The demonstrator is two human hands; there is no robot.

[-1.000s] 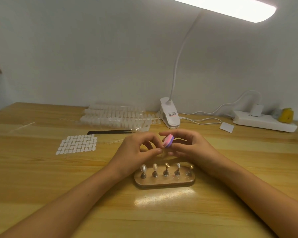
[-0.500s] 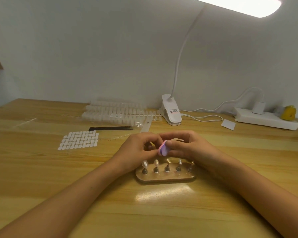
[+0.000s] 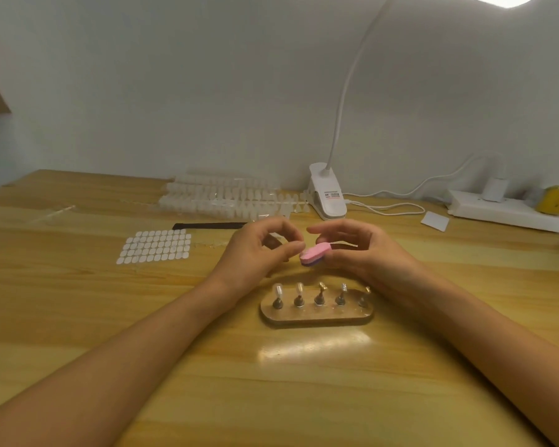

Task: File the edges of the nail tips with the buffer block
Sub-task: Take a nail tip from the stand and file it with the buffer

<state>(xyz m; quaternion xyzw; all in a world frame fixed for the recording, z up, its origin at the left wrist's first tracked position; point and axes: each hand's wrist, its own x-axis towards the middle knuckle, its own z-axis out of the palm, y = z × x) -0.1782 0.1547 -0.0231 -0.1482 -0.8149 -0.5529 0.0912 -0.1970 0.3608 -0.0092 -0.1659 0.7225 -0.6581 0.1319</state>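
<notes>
My right hand [image 3: 365, 250] grips a small pink and purple buffer block [image 3: 315, 253] by its right end, held flat above the table. The curled thumb and forefinger of my left hand [image 3: 255, 253] meet at the block's left end and pinch a small clear nail tip that is barely visible. Just in front of both hands stands an oval wooden stand [image 3: 317, 314] with several metal holders. The two left holders carry clear nail tips [image 3: 277, 289]; the tops of the others are too small to read.
Behind the hands lie a sheet of white adhesive tabs [image 3: 155, 246], a black strip-like tool [image 3: 207, 226] and bags of nail tips [image 3: 226, 198]. A clip lamp base [image 3: 328, 196], its cable, a white card [image 3: 434, 221] and a power strip [image 3: 504, 214] sit at the back right.
The buffer block has turned from tilted on edge to lying flat, pink face up. Both hands have risen slightly behind the stand and stay together.
</notes>
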